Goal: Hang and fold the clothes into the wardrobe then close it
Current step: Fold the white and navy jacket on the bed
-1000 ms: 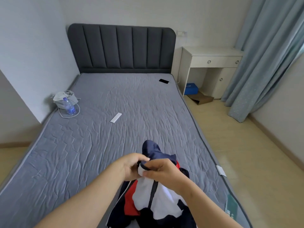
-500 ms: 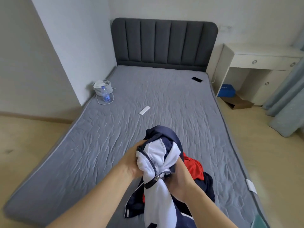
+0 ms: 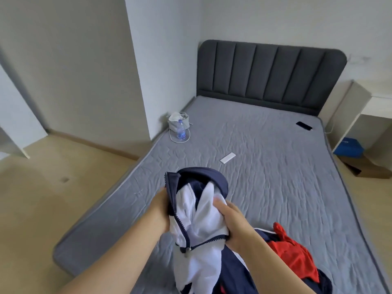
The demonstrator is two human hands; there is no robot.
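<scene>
Clutching the jacket [image 3: 201,219], both hands [image 3: 162,209] [image 3: 235,228] hover over the bed [image 3: 265,177]; bottle [image 3: 181,132], remote [image 3: 227,157], phone [image 3: 304,125] lie beyond.

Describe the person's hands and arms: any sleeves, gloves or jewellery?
The left hand and right hand are ungloved; no ring, watch or bracelet shows on the visible parts. Both arms are uncovered down to the frame's edge, with no sleeve in view.

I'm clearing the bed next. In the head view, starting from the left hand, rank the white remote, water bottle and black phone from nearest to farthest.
From the left hand, which grips the jacket:
1. white remote: middle of the bed, just beyond the jacket.
2. water bottle: at the bed's left edge, farther up.
3. black phone: far right corner, near the headboard.
</scene>
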